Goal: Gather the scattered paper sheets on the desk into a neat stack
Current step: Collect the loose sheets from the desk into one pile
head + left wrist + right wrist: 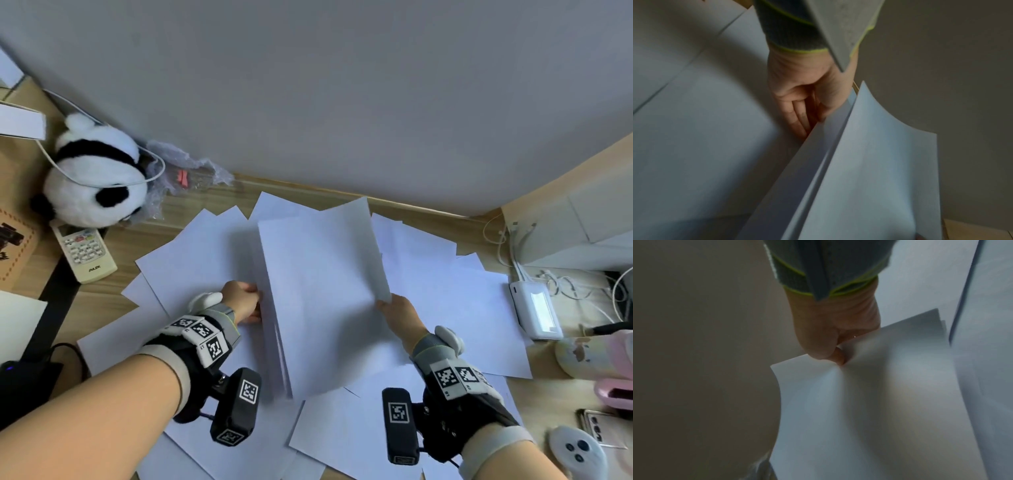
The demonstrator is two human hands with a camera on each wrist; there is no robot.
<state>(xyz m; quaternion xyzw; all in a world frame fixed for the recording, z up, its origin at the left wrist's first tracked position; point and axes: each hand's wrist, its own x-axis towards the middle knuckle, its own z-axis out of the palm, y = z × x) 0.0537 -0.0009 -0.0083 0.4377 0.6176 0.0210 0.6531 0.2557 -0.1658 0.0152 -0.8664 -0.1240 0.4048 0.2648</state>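
Observation:
A bundle of white sheets (318, 294) is raised at a tilt above the wooden desk (113, 240). My left hand (245, 301) grips the bundle's left edge. In the left wrist view, my left hand (807, 116) has its fingers (795, 113) curled against the edges of the sheets (869, 162). My right hand (394, 306) pinches the right edge of the top sheet. In the right wrist view, my right hand (835, 357) has that sheet (869, 402) held between thumb and finger. Several loose sheets (191, 253) lie scattered beneath and around, overlapping at odd angles, more to the right (455, 301) and in front (342, 435).
A panda plush (96, 185) and a remote control (85, 251) lie at the left, with crumpled plastic wrap (185, 171) by the wall. A white box-shaped device (536, 308) with cables (513, 246) sits at the right, and pink items (613, 390) and a small controller (575, 448) lie nearer.

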